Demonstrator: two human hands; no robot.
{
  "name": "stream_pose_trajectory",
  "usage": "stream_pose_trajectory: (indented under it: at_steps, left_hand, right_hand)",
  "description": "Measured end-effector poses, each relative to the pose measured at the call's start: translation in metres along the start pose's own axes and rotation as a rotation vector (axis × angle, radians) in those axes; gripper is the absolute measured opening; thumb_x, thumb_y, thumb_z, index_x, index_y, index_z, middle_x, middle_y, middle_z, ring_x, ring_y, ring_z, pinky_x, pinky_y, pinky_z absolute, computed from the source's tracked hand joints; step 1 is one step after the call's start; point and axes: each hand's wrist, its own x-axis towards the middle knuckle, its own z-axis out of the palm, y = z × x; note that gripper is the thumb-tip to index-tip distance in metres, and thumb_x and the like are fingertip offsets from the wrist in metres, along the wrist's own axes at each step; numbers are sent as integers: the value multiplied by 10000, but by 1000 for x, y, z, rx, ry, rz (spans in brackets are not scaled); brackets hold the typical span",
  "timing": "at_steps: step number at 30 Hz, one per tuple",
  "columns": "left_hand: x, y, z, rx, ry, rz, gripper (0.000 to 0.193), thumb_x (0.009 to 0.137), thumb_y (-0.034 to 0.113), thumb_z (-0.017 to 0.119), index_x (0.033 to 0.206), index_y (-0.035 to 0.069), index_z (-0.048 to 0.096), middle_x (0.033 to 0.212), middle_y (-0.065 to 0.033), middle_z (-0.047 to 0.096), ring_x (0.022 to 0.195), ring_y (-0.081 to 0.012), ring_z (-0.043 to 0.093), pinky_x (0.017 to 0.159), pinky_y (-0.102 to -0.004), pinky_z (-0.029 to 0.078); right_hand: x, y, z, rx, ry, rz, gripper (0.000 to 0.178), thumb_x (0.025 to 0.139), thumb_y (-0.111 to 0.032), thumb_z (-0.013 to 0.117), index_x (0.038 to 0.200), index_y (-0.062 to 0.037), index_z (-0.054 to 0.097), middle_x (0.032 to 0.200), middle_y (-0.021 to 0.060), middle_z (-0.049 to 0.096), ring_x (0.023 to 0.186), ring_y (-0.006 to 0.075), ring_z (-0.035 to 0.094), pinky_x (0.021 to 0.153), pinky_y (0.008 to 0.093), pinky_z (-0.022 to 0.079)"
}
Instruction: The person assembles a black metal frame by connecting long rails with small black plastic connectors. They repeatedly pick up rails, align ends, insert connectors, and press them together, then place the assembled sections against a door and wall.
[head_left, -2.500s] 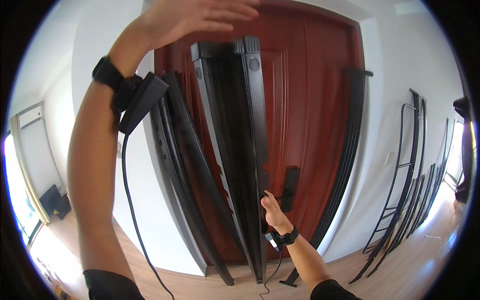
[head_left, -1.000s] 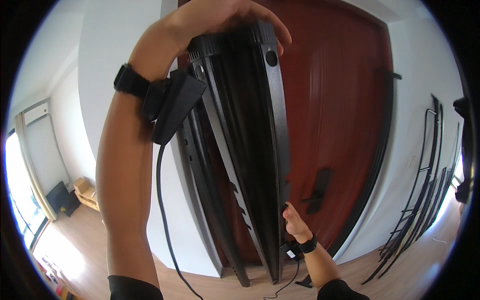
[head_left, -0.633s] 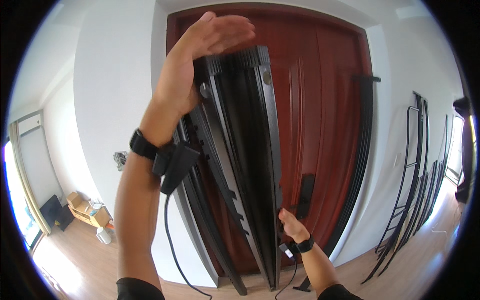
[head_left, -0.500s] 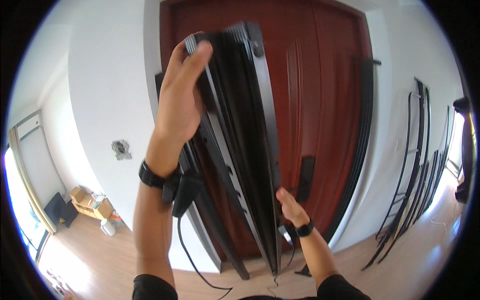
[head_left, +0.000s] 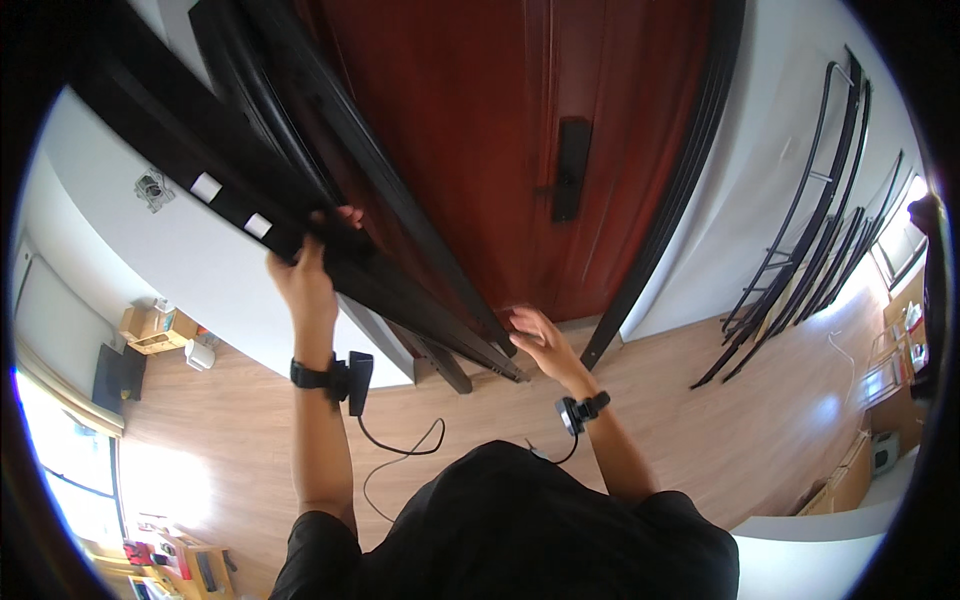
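A long black metal beam [head_left: 215, 130] leans across the left, its lower end near the floor by the door's foot. Two white patches show on its side. My left hand [head_left: 308, 285] is wrapped round the beam below those patches, fingertips showing on its far side. To the right of the beam's lower end, my right hand [head_left: 548, 345] is held out with its fingers apart and nothing in it. Behind the beam, more black bars [head_left: 400, 195] lean toward the left side of the red-brown door [head_left: 460, 120].
A dark handle plate [head_left: 571, 170] sits on the door. Black tube frames and bars [head_left: 835, 200] lean on the right wall. Cables [head_left: 400, 450] hang from the devices on my wrists. A small wooden cabinet [head_left: 165, 328] stands far left, and a white ledge [head_left: 810, 560] lies at lower right.
My view has tipped downward. The beam has swung over to the left, and my left hand now holds it lower than its upper end. My right hand has come away from the beam's side.
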Motion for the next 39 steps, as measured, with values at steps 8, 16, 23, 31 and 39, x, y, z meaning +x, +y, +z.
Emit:
stream_pose_trajectory:
  at_steps: [8, 16, 23, 31, 39]
  left_hand:
    - [-37, 24, -6, -43, -14, -50, 287, 998, 210, 656, 1203, 20, 592, 951, -169, 727, 890, -304, 737, 787, -400, 631]
    - [-84, 60, 4, -112, 132, -69, 240, 1000, 185, 637, 1181, 40, 576, 957, -131, 690, 905, -261, 675, 834, -425, 562]
    - [-124, 140, -42, -84, -2, -1, 361, 1001, 276, 672, 1227, 45, 513, 1037, -216, 684, 921, -295, 679, 808, -422, 552]
    - [-169, 289, -143, 219, -420, -165, 531, 794, 22, 877, 1188, 52, 523, 1151, -228, 663, 1041, -273, 705, 819, -376, 630]
    - [-210, 412, -281, 417, -642, -298, 560, 927, 223, 778, 1335, 104, 414, 1161, -219, 644, 1054, -386, 694, 943, -544, 574]
  right_hand:
    - [-83, 178, 1, 60, -108, 721, 346, 1016, -368, 637, 1226, -95, 662, 1105, 55, 734, 970, 170, 717, 762, 313, 563]
    - [-49, 287, 78, 1112, 196, 1192, 999, 937, -741, 504, 1458, 95, 337, 1305, 328, 548, 1195, 484, 581, 1007, 662, 483]
    - [-58, 311, 177, 1534, 634, 1211, 1200, 904, -794, 480, 1615, 18, -46, 1643, 291, 213, 1488, 503, 286, 1148, 713, 310]
    - [-149, 355, 312, 1280, 337, 987, 865, 948, -752, 387, 1543, -125, 413, 1630, 82, 396, 1467, 320, 387, 1218, 531, 257]
    - [-196, 283, 425, 1598, 638, 833, 845, 929, -761, 430, 1508, -148, 476, 1587, 75, 458, 1446, 344, 408, 1189, 576, 286]
